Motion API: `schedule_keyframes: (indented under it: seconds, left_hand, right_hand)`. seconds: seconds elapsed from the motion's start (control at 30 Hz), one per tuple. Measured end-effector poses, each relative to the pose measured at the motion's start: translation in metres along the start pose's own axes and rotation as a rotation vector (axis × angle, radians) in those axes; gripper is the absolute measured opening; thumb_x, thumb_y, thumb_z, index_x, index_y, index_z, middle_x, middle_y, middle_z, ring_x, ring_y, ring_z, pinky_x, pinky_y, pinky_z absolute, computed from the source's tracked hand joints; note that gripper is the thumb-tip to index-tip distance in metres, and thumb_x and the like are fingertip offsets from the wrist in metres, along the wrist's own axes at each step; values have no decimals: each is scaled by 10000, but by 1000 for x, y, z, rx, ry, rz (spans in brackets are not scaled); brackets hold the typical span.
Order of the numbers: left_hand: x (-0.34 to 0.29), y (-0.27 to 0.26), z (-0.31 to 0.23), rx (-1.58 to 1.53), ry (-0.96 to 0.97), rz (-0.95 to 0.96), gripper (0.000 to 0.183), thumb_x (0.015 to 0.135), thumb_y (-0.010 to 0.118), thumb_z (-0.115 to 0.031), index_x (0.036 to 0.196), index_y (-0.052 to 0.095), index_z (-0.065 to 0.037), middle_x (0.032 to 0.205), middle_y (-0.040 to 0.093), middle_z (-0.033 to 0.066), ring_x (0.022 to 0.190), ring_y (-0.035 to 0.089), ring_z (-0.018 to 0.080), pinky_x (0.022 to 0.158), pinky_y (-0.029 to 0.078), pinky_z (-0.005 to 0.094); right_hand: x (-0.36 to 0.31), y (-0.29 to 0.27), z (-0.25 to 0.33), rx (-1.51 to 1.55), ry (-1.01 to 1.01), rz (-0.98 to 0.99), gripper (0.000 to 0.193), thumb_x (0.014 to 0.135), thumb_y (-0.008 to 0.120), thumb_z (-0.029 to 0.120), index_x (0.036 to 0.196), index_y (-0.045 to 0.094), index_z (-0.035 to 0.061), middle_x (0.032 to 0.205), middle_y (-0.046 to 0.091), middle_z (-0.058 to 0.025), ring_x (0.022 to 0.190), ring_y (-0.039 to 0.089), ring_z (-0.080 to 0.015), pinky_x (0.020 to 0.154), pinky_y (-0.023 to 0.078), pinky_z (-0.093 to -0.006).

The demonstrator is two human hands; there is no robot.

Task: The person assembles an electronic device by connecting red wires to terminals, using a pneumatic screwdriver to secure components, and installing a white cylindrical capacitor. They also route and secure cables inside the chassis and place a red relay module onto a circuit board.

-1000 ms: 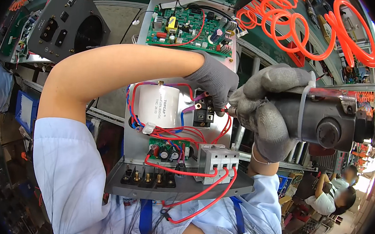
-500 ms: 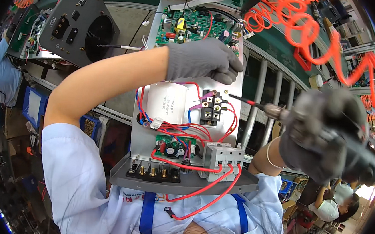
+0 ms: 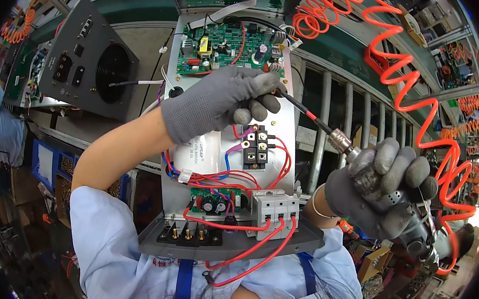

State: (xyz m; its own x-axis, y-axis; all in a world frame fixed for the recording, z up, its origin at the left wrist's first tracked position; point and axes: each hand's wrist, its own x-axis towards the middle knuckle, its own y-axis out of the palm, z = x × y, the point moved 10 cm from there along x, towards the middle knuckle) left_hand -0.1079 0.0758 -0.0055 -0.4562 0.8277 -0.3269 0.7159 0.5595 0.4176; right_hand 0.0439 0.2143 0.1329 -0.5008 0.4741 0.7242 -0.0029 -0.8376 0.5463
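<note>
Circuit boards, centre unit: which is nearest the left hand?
The large board beyond the left hand; the small board lies beside the grey breaker, the third board at the far end.

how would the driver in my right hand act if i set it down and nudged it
The driver might roll a little, since its metal collar looks round. It would probably feel heavy toward the back, as a slim shaft runs out from a much thicker body.

Dark print was marked on the white cylinder, left of the black terminal block. Red characters marked the light-blue shirt below that block.
</note>
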Motion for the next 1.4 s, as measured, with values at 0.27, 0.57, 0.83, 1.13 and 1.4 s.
schedule_keyframes:
  seconds: [0.27, 0.57, 0.83, 1.13, 1.4]
  left_hand:
    - [0, 0, 3, -146, 57, 3, 420, 964, 545, -359, 1111, 550, 34, 818, 594, 50, 541, 504, 16, 383, 370, 133]
    - [-12, 11, -5, -23, 22, -37, 392, 950, 579, -352, 1090, 577, 14, 781, 602, 38, 501, 480, 3, 398, 356, 138]
    - [-10, 12, 0, -101, 33, -9, 409, 931, 596, -393, 1043, 590, 0, 824, 620, 40, 524, 510, 15, 402, 377, 141]
    - [-48, 9, -33, 524, 239, -188, 514, 869, 622, -469, 1062, 612, 7, 875, 600, 37, 687, 570, 90, 540, 465, 238]
    - [-157, 41, -23, 2039, 592, -8, 254, 670, 731, -308, 669, 555, -126, 642, 491, 0, 588, 505, 160, 481, 364, 320]
  right_hand:
    - [-4, -2, 0, -3, -38, -44, 270, 714, 623, 213, 810, 391, 115, 629, 385, 10, 652, 347, -134, 447, 271, -227]
    - [-4, -4, -3, 142, 50, -54, 282, 698, 644, 190, 863, 438, 88, 675, 448, -26, 671, 384, -153, 430, 279, -255]
    - [-7, -8, 5, 59, -10, -44, 307, 741, 690, 213, 851, 414, 132, 671, 443, 11, 713, 452, -164, 542, 459, -295]
    - [-14, -26, 25, 40, -187, -209, 280, 686, 688, 179, 850, 475, 105, 678, 450, 14, 681, 442, -141, 504, 405, -270]
    - [-25, -45, 43, 120, -356, -395, 298, 618, 685, 117, 822, 468, 117, 701, 453, 37, 590, 433, -64, 547, 338, -200]
